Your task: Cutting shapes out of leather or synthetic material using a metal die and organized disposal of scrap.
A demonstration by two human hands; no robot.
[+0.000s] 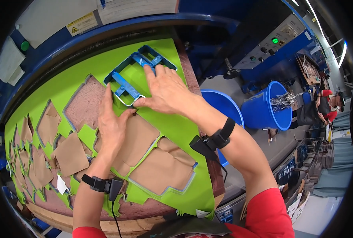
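Observation:
A blue metal cutting die [129, 91], an angular open frame with crossbars, rests near the far right end of a bright green sheet [166, 119]. My right hand [165, 90] grips it, fingers over a crossbar and thumb at its near edge. Beside the die's near left corner is my left hand [112, 126], its fingers stretched and thumb spread, fingertips touching or nearly touching the frame. Cut-out openings in the sheet lie below and left of my hands. Several tan cut pieces [162, 168] lie there, and one loose piece [70, 154] is tilted over others.
A worn reddish board [187, 71] underlies the sheet. Blue machine housing [145, 24] runs along the back. Right of the table stand a blue bin [220, 104] and another blue bin [259, 109] with scraps. A person [328, 105] in red is farther right. Cabled straps circle both my forearms.

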